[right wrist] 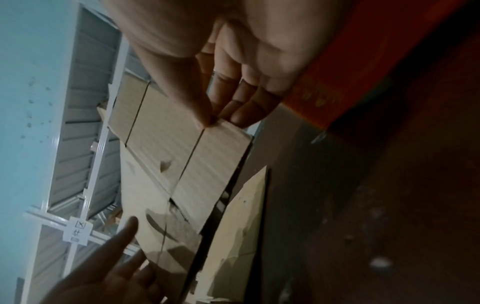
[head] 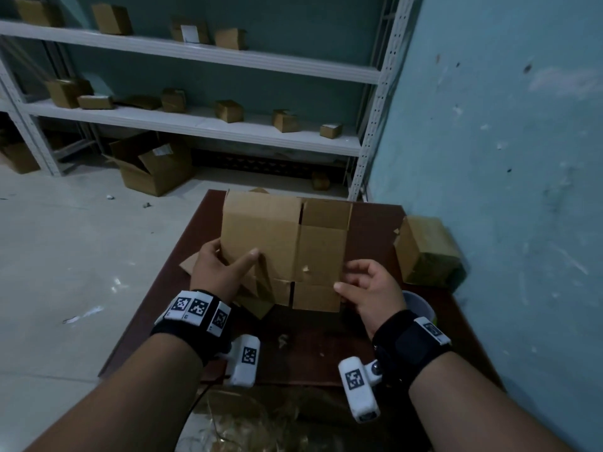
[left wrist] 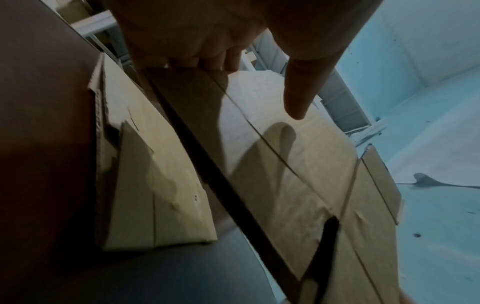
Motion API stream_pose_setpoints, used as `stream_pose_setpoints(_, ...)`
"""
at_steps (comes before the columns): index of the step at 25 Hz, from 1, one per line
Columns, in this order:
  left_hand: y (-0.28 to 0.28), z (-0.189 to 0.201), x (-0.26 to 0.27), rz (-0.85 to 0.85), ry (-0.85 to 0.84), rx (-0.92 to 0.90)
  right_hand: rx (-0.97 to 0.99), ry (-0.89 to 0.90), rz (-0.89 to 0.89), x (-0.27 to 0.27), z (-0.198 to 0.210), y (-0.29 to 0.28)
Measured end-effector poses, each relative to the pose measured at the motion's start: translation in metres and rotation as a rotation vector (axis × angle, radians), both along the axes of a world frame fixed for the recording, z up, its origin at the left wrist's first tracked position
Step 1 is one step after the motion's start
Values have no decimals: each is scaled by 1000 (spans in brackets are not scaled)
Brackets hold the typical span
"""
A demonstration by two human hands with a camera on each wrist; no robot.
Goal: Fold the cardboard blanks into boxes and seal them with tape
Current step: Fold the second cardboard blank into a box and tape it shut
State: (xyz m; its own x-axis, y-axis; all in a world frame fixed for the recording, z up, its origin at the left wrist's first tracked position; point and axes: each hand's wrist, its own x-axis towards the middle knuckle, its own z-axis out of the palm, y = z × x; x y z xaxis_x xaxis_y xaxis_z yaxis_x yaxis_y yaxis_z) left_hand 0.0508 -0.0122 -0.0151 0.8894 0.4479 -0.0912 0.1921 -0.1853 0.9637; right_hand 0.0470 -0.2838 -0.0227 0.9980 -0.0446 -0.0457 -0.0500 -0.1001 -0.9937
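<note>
Dark brown worktop beside teal wall, white shelving behind; left hand grips cardboard blank edge; right hand pinches opposite edge.

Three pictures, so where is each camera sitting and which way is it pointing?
Head: on the person's head, facing forward and down at the table; both forearms show, left hand and right hand holding the cardboard blank.
Left wrist: on that wrist, looking along the left hand at the blank.
Right wrist: looking along the right hand, which pinches the blank's edge.
Shared: all three show the blank; the right wrist view also catches the left hand.
</note>
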Motion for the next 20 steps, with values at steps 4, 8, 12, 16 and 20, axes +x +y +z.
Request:
stream_pose_setpoints(4, -32, 6, -8, -58, 1, -45, 12, -19, -11, -24, 10, -24)
stream_pose_setpoints(8, -53, 9, -19, -99, 3, -39, 43, -61, -87, -28, 23, -28)
stream_pose_setpoints(12, -53, 12, -29, -143, -68, -96, 52, -20, -142, -24, 29, -24)
stream_pose_setpoints(16, -57, 11, -37, -262, -123, -332, 166, 66, -116, -27, 34, -13)
stream_pose_setpoints(20, -69, 10, -48, -361, -172, -389, 97, 126, -96, -29, 28, -5)
